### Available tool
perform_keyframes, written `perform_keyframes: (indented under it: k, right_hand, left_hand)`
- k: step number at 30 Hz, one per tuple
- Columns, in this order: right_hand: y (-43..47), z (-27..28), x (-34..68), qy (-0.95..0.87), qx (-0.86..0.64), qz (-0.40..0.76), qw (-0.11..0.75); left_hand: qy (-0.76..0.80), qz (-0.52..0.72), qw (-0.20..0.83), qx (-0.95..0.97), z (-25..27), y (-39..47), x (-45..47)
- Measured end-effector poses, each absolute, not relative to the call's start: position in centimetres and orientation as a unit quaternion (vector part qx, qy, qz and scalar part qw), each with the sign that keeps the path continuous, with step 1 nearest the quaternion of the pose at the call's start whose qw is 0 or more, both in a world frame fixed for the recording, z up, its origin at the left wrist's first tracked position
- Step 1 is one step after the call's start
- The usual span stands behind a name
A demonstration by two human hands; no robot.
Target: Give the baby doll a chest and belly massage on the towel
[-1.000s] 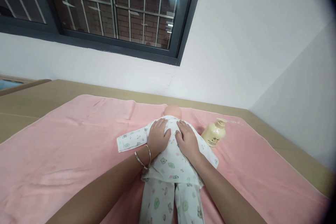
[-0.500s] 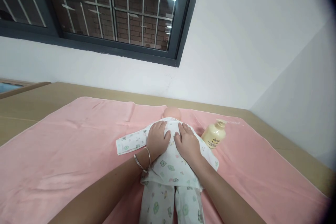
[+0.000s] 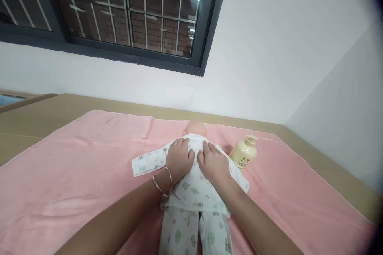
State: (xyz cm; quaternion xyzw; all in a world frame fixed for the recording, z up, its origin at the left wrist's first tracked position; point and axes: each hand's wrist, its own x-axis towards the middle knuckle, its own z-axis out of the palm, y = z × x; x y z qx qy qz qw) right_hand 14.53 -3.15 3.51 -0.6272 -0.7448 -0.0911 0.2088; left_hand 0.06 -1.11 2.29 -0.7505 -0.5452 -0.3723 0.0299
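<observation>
A baby doll [image 3: 196, 128] lies on the pink blanket with its head away from me. It wears a white printed top [image 3: 196, 191] and matching trousers [image 3: 181, 231]. My left hand [image 3: 180, 159], below a silver bangle [image 3: 162, 183], rests on the left side of the doll's upper body, palm down, thumb apart from the fingers. On the other side lies my right hand [image 3: 214, 163], also palm down with its fingers slightly bent and thumb inward. Both touch the cloth and hold nothing. I cannot tell whether the doll lies face up or face down.
Just right of the doll, a pale yellow bottle [image 3: 243, 153] leans on the pink blanket [image 3: 89, 159]. The blanket covers a tan tabletop [image 3: 74, 103]. Behind stand a white wall [image 3: 254, 67] and a dark-framed window [image 3: 134, 53] with bars.
My right hand's fingers have drawn in a little and bent more. My left hand has barely shifted; the doll and bottle stay in place.
</observation>
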Motion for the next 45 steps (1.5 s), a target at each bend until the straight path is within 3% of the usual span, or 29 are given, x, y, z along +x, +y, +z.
perform_keyframes:
  k: [16, 23, 31, 45]
  right_hand:
    - [-1.7, 3.0, 15.8, -0.809, -0.533, -0.050, 0.243]
    - [-3.6, 3.6, 14.2, -0.749, -0.613, -0.093, 0.233]
    - [-2.3, 3.4, 15.4, -0.763, -0.595, -0.038, 0.248]
    - [-2.0, 3.5, 15.6, -0.808, -0.541, -0.052, 0.227]
  left_hand:
    - [-0.451, -0.441, 0.020, -0.776, 0.8, -0.5, 0.6]
    - [-0.436, -0.437, 0.068, -0.784, 1.6, -1.2, 0.5]
    - [-0.486, -0.446, -0.013, -0.752, 1.0, -0.5, 0.7]
    - [-0.417, -0.462, 0.012, -0.783, 1.4, -0.6, 0.5]
